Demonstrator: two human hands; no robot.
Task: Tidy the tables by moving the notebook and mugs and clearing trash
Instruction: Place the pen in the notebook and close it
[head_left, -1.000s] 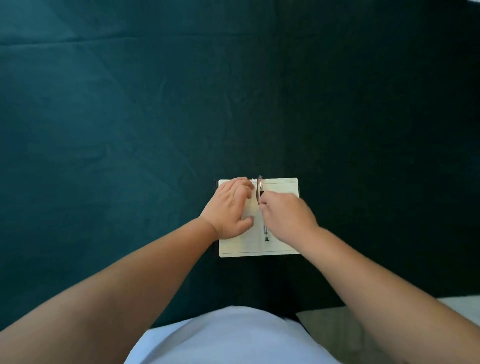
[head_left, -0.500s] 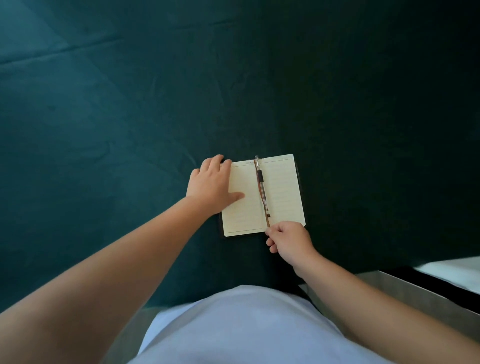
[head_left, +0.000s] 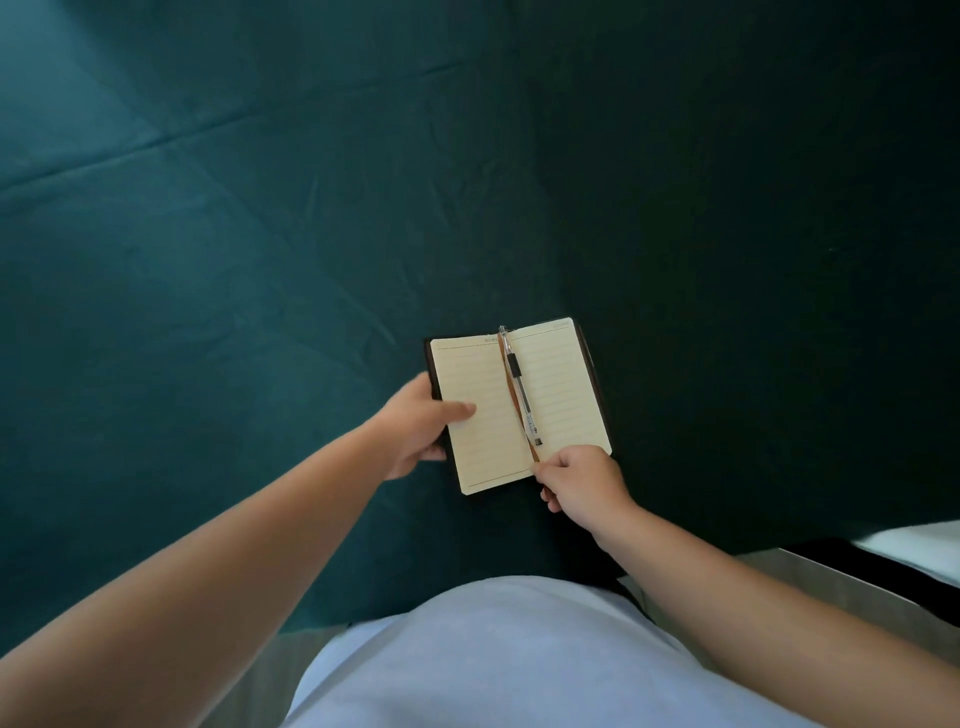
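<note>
Two hands hold the open notebook (head_left: 519, 405) near the front edge of the green-covered table (head_left: 208, 260). Left hand (head_left: 415, 431) grips its left cover, thumb on the page. Right hand (head_left: 582, 486) pinches the bottom edge at the spine. Pen (head_left: 522, 395) lies loose in the fold, so I would keep the notebook level or close it first.

Setting: an indoor desk or study spot, though the narrow view leaves the exact kind of room unclear.
Table: a surface draped in a creased, dark teal tablecloth (head_left: 218, 270) fills nearly the whole view.
Stationery: an open lined notebook (head_left: 519, 405) with a clear ballpoint pen (head_left: 522, 400) in its fold lies on the cloth.
Edge: grey floor (head_left: 831, 587) shows at lower right.
</note>
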